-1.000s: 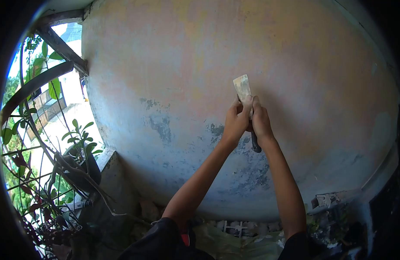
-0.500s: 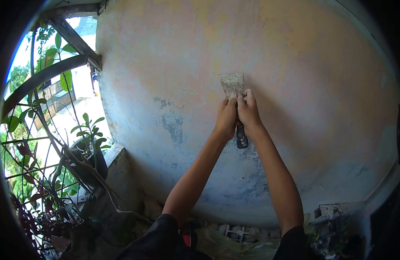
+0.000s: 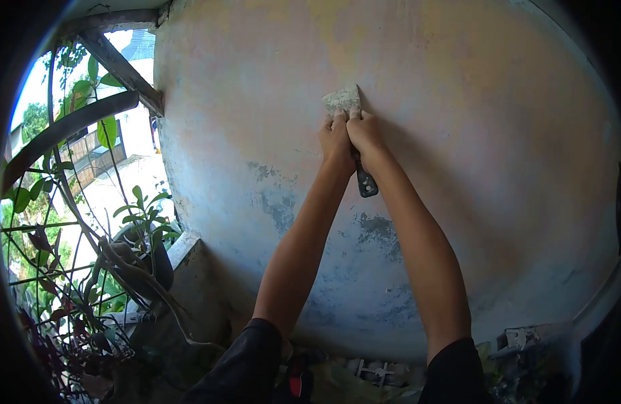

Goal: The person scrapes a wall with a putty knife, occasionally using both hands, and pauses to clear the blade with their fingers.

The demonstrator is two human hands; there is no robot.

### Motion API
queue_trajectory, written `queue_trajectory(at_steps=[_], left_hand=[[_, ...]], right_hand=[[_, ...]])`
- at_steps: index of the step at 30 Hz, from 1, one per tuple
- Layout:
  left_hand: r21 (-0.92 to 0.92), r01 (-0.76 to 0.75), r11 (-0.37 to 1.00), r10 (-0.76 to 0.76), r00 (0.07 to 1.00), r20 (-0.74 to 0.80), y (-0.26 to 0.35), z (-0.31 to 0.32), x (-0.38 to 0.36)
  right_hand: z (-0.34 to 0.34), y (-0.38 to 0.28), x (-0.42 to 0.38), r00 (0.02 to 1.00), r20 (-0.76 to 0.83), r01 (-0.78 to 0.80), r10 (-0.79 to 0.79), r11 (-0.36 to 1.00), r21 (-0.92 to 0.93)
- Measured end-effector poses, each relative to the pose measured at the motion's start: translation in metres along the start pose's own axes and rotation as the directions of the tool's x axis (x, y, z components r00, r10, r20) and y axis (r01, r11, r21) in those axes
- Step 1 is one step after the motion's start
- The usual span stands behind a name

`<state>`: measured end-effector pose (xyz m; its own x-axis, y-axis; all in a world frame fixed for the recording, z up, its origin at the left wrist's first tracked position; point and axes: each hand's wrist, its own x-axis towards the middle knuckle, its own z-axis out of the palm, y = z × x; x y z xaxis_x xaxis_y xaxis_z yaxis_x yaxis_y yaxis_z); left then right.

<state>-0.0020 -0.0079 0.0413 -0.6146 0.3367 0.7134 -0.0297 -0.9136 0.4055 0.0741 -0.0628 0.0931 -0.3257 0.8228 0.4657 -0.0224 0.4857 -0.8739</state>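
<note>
A scraper (image 3: 342,99) with a wide, stained metal blade lies against the faded, patchy wall (image 3: 256,87). My left hand (image 3: 336,140) is closed round its left side, fingertips on the lower blade. From the right, my right hand (image 3: 366,135) grips the same tool, its fingers also reaching the blade. The black end of the handle sticks out below both hands. Grey patches of worn paint show on the wall beneath and to the left of my hands.
Potted plants (image 3: 161,266) and branches stand by a metal grille at the left, beside a low ledge (image 3: 182,249). A dark wooden beam (image 3: 118,67) slants at upper left. Blocks (image 3: 526,335) and debris lie along the wall's foot.
Both hands have moved up the wall and slightly left with the scraper, whose blade is now tilted the other way. The view has shifted slightly.
</note>
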Motion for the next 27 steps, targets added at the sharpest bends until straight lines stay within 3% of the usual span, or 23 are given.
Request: queue_trajectory(at_steps=[1,2,4,6,7,8,10,11,13,16,18,21,25,27], left_hand=[[0.029,-0.145,0.989,0.144,0.989,0.047,-0.001,0.001,0.001],[-0.078,0.085,0.993,-0.087,0.996,-0.017,-0.001,0.004,0.005],[-0.194,0.300,0.934,-0.315,0.948,-0.053,0.035,0.022,0.005],[-0.408,0.371,0.834,-0.448,0.887,-0.110,0.068,0.033,-0.004],[-0.404,0.370,0.836,-0.447,0.888,-0.111,0.050,0.026,0.003],[-0.153,0.078,0.985,-0.085,0.995,-0.044,0.016,0.014,0.017],[0.076,-0.265,0.961,0.255,0.960,0.117,0.017,0.011,0.023],[-0.058,-0.002,0.998,0.004,0.999,0.037,0.018,0.011,0.028],[-0.207,0.247,0.947,-0.255,0.967,-0.013,0.018,0.009,0.034],[-0.182,0.140,0.973,-0.132,0.990,0.052,0.041,0.018,0.037],[-0.334,0.364,0.870,-0.418,0.902,-0.106,0.075,0.029,0.033],[-0.401,0.404,0.822,-0.478,0.872,-0.101,0.084,0.032,0.049],[-0.321,0.448,0.835,-0.498,0.862,-0.094,0.074,0.025,0.070],[-0.336,0.432,0.837,-0.480,0.874,-0.074,0.073,0.022,0.066]], right_hand=[[-0.001,-0.001,0.002,1.000,0.000,-0.002,0.002,1.000,0.003],[-0.002,-0.004,0.005,1.000,0.023,-0.003,0.003,1.000,0.002],[-0.002,-0.010,0.012,0.999,0.046,0.001,-0.001,1.000,0.002],[0.000,-0.013,0.017,0.998,0.057,-0.004,0.003,1.000,0.004],[0.003,-0.012,0.022,0.998,0.059,-0.005,0.004,1.000,0.008],[0.006,-0.011,0.029,0.999,0.052,-0.005,0.004,1.000,0.026],[0.009,-0.013,0.033,0.999,0.047,-0.014,0.012,0.999,0.049],[0.008,-0.016,0.035,0.998,0.051,-0.026,0.024,0.999,0.037],[0.009,-0.018,0.039,0.998,0.060,-0.037,0.036,0.999,0.025],[0.013,-0.023,0.051,0.996,0.084,0.004,-0.010,0.998,0.066],[0.022,-0.021,0.063,0.999,-0.003,0.046,-0.046,0.998,-0.033],[0.026,-0.038,0.072,0.999,0.006,0.039,-0.039,0.999,-0.008],[0.030,-0.047,0.075,0.999,-0.015,0.040,-0.040,0.999,-0.023],[0.026,-0.050,0.066,0.998,0.062,0.024,-0.030,0.995,0.096]])
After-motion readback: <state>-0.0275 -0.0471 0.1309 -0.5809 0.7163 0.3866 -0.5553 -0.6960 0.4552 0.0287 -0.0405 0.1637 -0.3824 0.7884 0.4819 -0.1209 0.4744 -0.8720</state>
